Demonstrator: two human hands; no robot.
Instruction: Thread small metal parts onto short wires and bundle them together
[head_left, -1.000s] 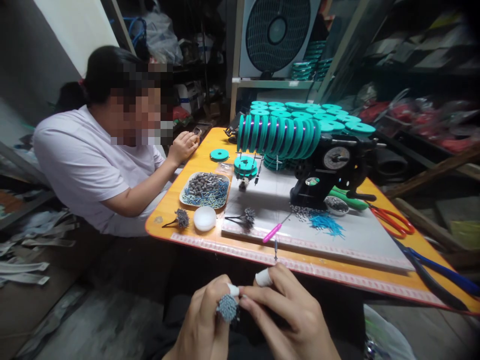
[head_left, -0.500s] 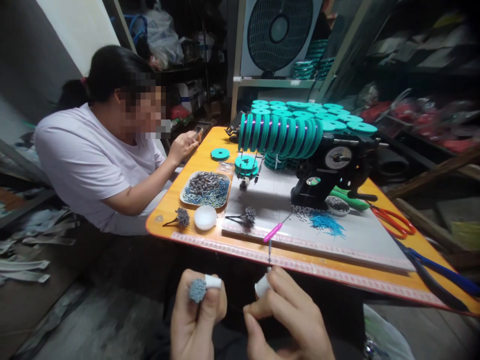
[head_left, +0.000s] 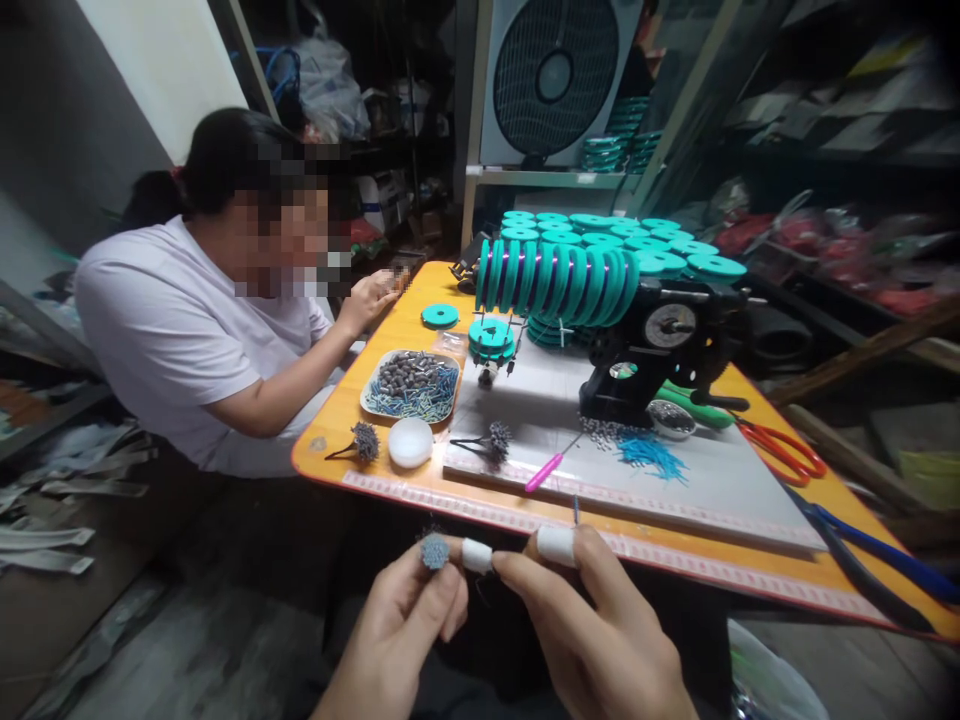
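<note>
My left hand (head_left: 416, 615) is closed, pinching a round grey-blue cluster of tiny bead-like tips (head_left: 434, 551) between thumb and fingers. White tape (head_left: 477, 555) wraps one of its fingers, which points at my right hand. My right hand (head_left: 604, 615) is closed too, its index fingertip at or very near that taped end. Another white tape wrap (head_left: 556, 545) covers a right-hand finger. From behind the right fingers a thin dark-blue stick-like piece (head_left: 576, 510) rises upright; its lower end is hidden. Both hands are in front of the table's near edge.
The orange table (head_left: 330, 430) bears a tray of small parts (head_left: 367, 402), a white round container (head_left: 410, 443), a pink-handled hook (head_left: 545, 472), blue strands (head_left: 652, 450), pliers (head_left: 862, 545) and a black winding machine (head_left: 637, 350) with green spools. A co-worker (head_left: 172, 320) sits left.
My hands have come together. My left hand has turned and moved right with the cluster, and its taped finger now meets or nearly meets the right fingertips. The thin blue piece has shifted right.
</note>
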